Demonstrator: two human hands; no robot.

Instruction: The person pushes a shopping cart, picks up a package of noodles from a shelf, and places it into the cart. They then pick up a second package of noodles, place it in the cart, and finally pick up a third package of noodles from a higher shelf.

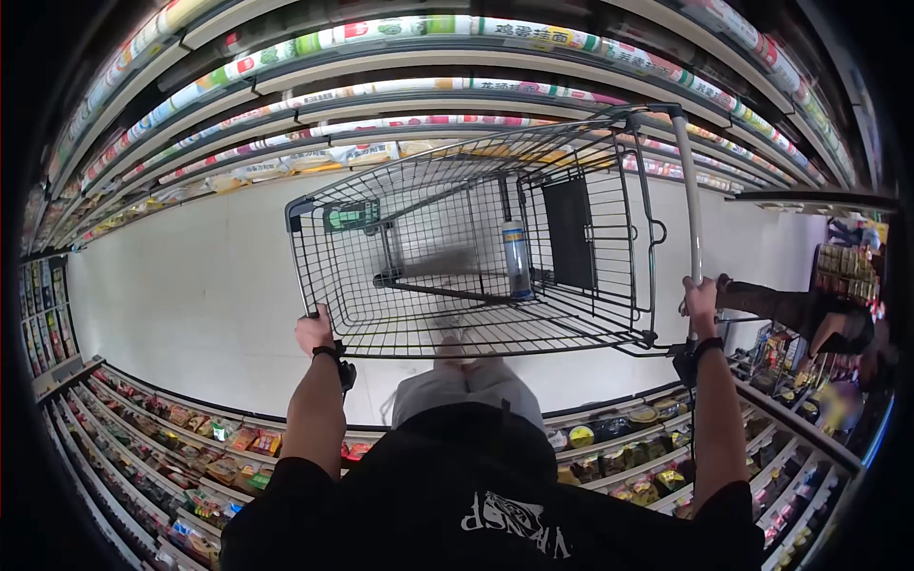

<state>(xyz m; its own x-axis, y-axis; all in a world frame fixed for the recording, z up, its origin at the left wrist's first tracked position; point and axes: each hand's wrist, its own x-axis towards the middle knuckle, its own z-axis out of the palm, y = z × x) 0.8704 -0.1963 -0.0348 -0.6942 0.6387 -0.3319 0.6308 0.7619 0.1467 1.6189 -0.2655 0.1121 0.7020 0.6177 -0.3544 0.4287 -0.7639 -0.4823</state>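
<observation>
A wire shopping cart stands sideways in front of me, its long side toward my body. My left hand is closed around the rim at the cart's front left corner. On the right, my right hand grips the end of the grey push handle. Inside the basket lies a slim cylindrical pack with a blue and white label, near the black panel of the rear gate; its kind I cannot make out. A green plate shows at the front end.
Long shelves of wrapped noodle packs run along the far side. Behind me, low shelves hold colourful packets. Pale floor stretches left. Another person is at the right, near more stocked racks.
</observation>
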